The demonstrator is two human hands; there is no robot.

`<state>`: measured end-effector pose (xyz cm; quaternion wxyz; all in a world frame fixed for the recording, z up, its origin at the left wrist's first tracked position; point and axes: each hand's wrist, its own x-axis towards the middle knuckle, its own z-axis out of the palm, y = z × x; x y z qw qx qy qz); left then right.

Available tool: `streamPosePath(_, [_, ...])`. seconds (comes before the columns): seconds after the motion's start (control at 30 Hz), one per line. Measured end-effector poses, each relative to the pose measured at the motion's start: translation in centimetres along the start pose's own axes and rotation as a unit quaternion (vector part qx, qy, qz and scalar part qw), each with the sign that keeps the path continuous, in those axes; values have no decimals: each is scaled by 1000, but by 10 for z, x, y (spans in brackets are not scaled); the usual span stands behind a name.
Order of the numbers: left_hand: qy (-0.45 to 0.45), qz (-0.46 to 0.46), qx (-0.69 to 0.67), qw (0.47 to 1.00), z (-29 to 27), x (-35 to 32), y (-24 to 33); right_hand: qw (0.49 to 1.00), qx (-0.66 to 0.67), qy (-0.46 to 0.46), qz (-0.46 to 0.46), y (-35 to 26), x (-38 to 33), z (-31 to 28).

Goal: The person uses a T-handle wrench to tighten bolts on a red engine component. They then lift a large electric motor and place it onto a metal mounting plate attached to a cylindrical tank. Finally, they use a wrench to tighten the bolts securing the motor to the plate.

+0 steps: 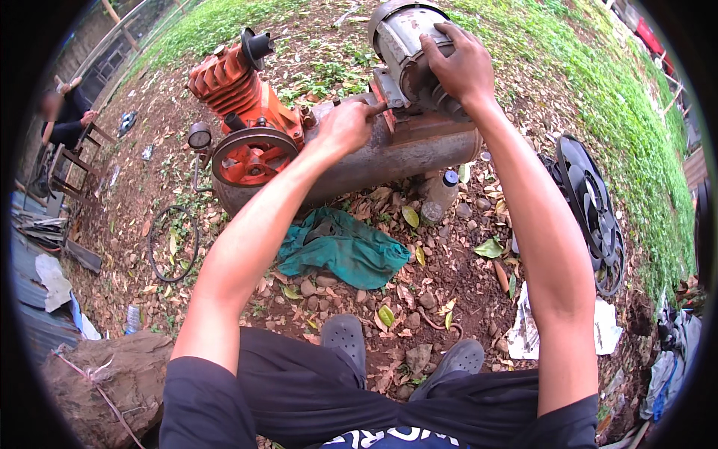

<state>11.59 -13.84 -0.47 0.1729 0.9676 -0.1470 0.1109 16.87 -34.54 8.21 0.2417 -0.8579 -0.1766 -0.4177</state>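
A grey electric motor (pixel 400 41) sits on a bracket above the right end of a rusty compressor tank (pixel 344 163). My right hand (pixel 464 67) grips the motor's end, its fingers spread over the housing. At the motor's mounting bracket (pixel 390 88), my left hand (pixel 346 129) has curled fingers with the index reaching to the bracket's edge; what the fingertips hold, if anything, is hidden. To the left stands the orange finned pump (pixel 238 86), with its spoked pulley wheel (pixel 254 157) facing me and a round pressure gauge (pixel 199 136) beside it.
A teal cloth (pixel 340 247) and a capped bottle (pixel 440 198) lie near the tank. A black belt loop (pixel 173 243) is at left, black fans (pixel 587 194) at right. A large stone (pixel 112 382) stands near left. Another person (pixel 66 112) sits far left.
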Motion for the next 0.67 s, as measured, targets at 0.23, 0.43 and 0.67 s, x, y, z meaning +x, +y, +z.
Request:
streamPosePath(0.23, [60, 117, 96, 987, -6, 13, -41, 1000, 0, 11, -5, -4, 2, 6])
streamPosePath(0.43, [57, 106, 144, 982, -19, 3, -18, 999, -2, 48, -19, -2, 3, 10])
streamPosePath(0.67, [72, 8, 23, 997, -14, -19, 28, 1000, 15, -1, 14, -6, 3, -1])
